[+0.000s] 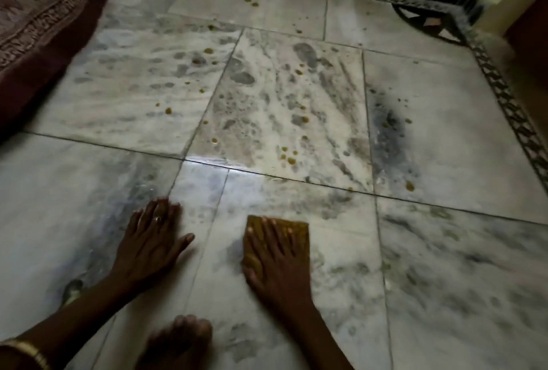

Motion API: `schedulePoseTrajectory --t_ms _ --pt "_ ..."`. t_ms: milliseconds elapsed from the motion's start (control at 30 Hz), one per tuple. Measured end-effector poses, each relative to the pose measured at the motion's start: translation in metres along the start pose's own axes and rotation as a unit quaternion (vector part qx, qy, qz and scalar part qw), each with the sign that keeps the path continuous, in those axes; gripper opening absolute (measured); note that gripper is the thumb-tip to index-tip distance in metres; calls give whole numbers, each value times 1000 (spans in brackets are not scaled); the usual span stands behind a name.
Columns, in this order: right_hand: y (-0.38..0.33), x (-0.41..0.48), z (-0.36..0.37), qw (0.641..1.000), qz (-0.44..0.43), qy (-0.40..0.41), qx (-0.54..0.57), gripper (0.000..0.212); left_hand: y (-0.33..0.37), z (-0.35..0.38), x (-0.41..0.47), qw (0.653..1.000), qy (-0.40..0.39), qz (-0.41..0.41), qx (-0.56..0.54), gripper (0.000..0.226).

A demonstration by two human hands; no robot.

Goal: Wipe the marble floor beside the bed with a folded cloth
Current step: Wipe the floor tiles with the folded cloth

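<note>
I saw the right hand (277, 260) flat, fingers straight, on the folded cloth (302, 230). Left of it, the left hand (149, 246) lay outspread on the marble floor (444, 266).

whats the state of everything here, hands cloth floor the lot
folded cloth: flat on the floor, under the right hand
right hand: fingers straight, pressing the cloth
left hand: flat on bare floor, holding nothing
marble floor: streaky
yellow-brown drops: unwiped, ahead of both hands
bedspread: draped down, upper left
</note>
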State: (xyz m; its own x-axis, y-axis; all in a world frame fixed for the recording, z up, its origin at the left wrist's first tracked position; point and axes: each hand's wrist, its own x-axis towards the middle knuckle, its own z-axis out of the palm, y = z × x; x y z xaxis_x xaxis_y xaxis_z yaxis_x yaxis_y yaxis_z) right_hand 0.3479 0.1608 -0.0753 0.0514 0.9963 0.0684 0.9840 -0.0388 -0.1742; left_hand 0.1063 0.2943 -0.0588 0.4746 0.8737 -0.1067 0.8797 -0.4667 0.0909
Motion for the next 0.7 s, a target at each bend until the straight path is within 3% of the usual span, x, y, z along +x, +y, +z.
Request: schedulePoseTrajectory --t_ms 67,167,333,533,700 --pt "35 -34 -11 999 26 -1 -19 67 20 9 11 1000 5 10 -18 94" --pt "101 -49 -26 990 139 4 -41 63 53 13 33 998 4 44 -46 93" --pt "134 19 -31 949 312 -9 -54 73 108 19 49 984 10 177 -35 85" --pt "106 0 -22 977 213 -8 -18 69 156 31 75 972 0 230 -54 88" --pt "122 -86 -32 964 259 29 -46 71 179 33 110 962 6 264 -65 86"
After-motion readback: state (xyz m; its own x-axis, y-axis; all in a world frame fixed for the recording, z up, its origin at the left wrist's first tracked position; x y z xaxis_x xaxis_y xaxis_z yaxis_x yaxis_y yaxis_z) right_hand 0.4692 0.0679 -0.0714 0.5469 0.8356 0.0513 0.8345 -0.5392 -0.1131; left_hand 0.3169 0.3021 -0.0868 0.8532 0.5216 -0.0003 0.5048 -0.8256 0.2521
